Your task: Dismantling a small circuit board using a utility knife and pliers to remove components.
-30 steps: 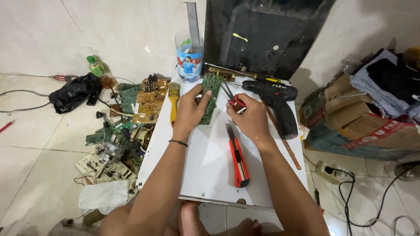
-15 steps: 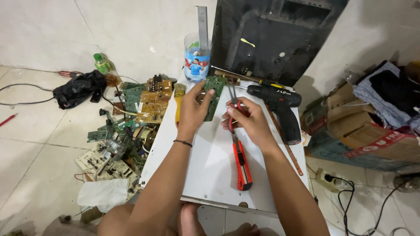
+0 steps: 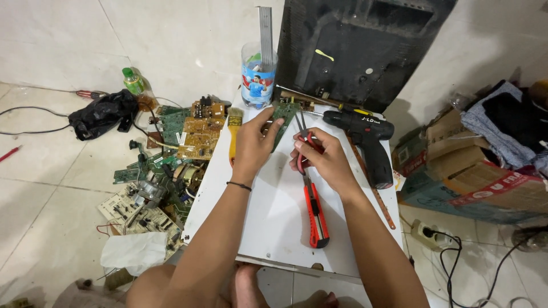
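Left hand point(image 3: 253, 140) gripping green circuit board point(image 3: 283, 114) | right hand point(image 3: 321, 157) clasping red-handled pliers point(image 3: 301, 132) at board's edge | far tabletop point(image 3: 274, 211) edge | work underway, board unreleased

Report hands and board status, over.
Left hand grips green circuit board. Right hand holds red-handled pliers at board. Utility knife, cordless drill lie beside.

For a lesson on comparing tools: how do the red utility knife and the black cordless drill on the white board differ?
The red utility knife is slim, flat and straight; the black cordless drill is bulky and pistol-shaped. The knife lies mid-board near the right hand; the drill lies at the board's far right corner. Both lie untouched on the white board.
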